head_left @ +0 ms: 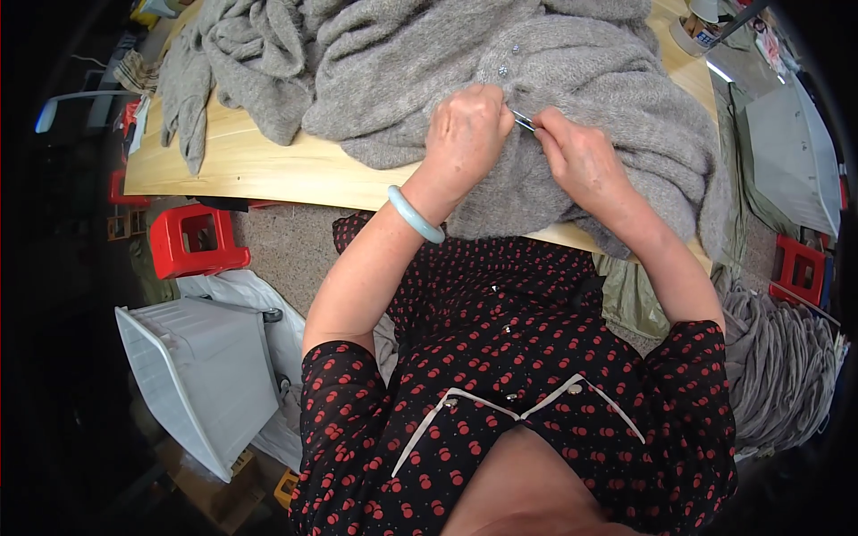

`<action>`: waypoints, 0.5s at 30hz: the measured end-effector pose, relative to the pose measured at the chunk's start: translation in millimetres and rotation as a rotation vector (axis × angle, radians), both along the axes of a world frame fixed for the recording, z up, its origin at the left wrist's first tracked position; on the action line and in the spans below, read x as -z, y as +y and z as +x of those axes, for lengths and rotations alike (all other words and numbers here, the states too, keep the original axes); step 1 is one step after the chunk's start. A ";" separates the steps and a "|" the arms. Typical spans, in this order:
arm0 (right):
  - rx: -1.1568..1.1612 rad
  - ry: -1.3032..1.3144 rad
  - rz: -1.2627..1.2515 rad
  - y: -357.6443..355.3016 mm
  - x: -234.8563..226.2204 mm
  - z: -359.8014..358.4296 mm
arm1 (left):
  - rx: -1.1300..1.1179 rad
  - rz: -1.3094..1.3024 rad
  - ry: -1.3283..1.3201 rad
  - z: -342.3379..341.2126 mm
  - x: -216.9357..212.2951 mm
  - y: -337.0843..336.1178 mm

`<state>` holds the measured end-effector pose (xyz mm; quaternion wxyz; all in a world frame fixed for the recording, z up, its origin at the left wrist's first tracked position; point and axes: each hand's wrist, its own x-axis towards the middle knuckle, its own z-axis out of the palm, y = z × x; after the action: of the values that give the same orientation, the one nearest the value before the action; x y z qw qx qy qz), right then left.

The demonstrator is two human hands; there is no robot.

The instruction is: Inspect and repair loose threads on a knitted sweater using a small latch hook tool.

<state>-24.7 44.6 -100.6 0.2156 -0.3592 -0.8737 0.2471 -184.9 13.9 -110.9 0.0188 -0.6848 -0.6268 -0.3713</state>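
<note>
A fuzzy grey knitted garment lies bunched over the table in front of me, part of it hanging over the near edge. My left hand is closed, pinching the knit near its middle. In my right hand is a thin, shiny metal tool, gripped between thumb and fingers. The tool's far end meets the fabric by my left fingertips, and its exact tip is hidden there. Just beyond my hands, small shiny buttons sit in a line on the knit.
The pale wooden table shows at the left. Below it are a red stool and a tipped grey-white plastic bin. At the right stand another pale bin, a red stool and a heap of grey knits. A cup-like container is at the table's far right corner.
</note>
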 end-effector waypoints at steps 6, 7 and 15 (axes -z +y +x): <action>0.107 -0.031 0.133 -9.6 18.2 -1.2 | -0.074 0.074 -0.062 2.4 10.8 5.6; 0.105 0.020 0.129 -9.7 20.8 -0.7 | -0.078 0.068 -0.080 2.6 10.9 5.6; 0.130 0.134 0.101 -13.9 28.7 -1.9 | -0.130 -0.224 -0.382 -6.1 2.7 7.7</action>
<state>-26.6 30.7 -129.3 0.3069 -0.3863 -0.8437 0.2117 -190.9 21.6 -113.7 -0.1526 -0.5581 -0.6991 -0.4202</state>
